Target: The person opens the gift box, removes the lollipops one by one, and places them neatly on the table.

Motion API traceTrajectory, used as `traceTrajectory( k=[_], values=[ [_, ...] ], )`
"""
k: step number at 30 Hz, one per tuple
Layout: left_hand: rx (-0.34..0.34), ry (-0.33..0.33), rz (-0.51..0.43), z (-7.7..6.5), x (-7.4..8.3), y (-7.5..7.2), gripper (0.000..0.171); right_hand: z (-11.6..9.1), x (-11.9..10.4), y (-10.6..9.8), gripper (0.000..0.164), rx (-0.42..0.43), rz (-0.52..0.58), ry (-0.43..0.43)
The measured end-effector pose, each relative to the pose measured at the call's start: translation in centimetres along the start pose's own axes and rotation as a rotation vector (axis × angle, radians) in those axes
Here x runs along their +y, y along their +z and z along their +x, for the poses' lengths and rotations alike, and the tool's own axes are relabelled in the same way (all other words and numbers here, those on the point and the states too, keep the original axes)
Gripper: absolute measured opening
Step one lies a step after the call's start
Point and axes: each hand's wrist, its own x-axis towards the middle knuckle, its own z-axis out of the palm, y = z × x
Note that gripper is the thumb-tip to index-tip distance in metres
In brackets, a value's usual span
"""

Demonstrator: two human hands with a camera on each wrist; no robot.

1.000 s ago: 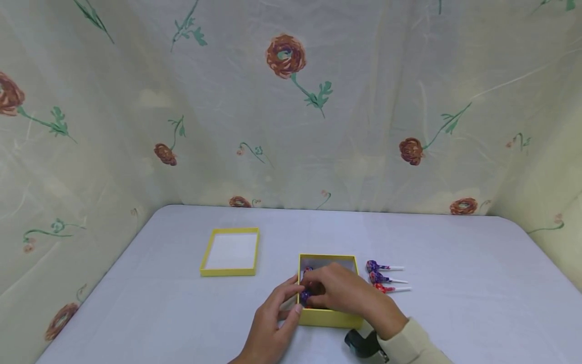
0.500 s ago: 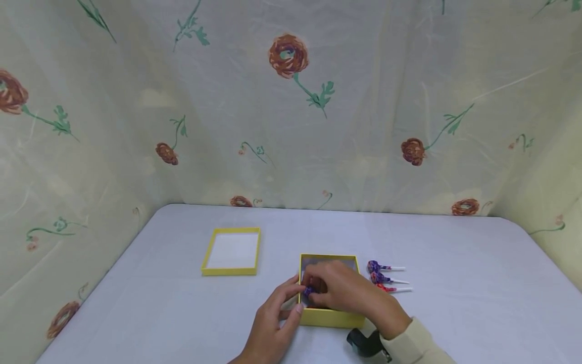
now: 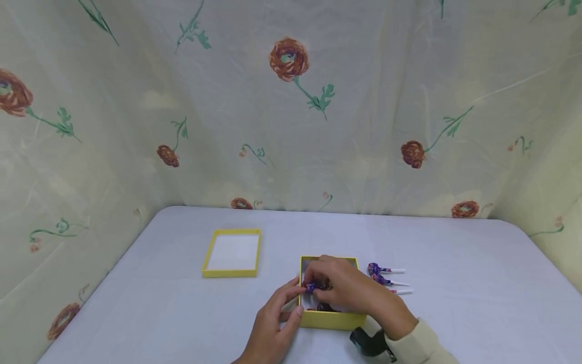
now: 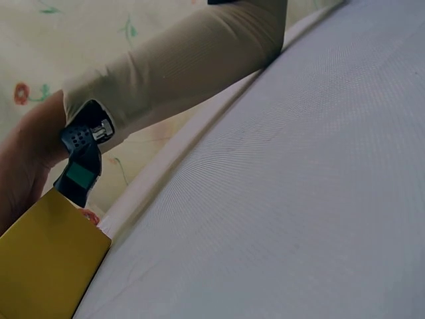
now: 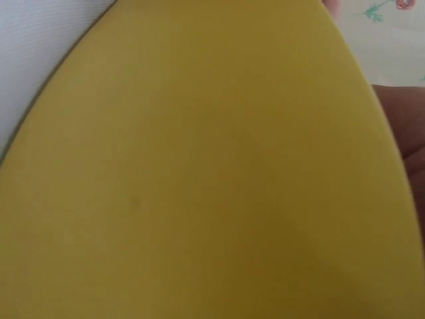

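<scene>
An uncovered yellow box [image 3: 333, 319] stands near the front of the table. My right hand [image 3: 343, 285] reaches into it from the right and pinches a lollipop [image 3: 311, 287] in a purple wrapper between thumb and fingers. The lollipop's stick is hidden by the hand. Against the box's left wall rests my left hand [image 3: 275, 321], its fingertips at the rim and its thumb near the front corner. Part of the box's contents is covered by the right hand. In the right wrist view the yellow box wall [image 5: 199, 159] fills most of the frame.
Right of the box lie wrapped lollipops [image 3: 379, 273] with white sticks, one partly behind my right hand. A yellow-rimmed lid [image 3: 231, 273], white inside, lies at the back left. A black wrist device [image 3: 370, 343] hangs under the right sleeve. Flowered curtains [image 3: 345, 151] surround the white table [image 3: 159, 303].
My right hand has shifted slightly away from me inside the box, and the purple lollipop has moved with it. My left hand stays at the box's left side.
</scene>
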Motion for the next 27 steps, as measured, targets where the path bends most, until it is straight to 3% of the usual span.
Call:
traceTrajectory(
  k=[12,27],
  values=[
    [0.01,0.0,-0.014,-0.2,-0.1,-0.1,0.028,-0.2,-0.3,-0.5,0.022,-0.029,0.041,0.107],
    [-0.026,-0.075,0.014,0.2,0.3,-0.2,0.029,-0.5,-1.0,-1.7,0.023,-0.009,0.076,0.097]
  ],
)
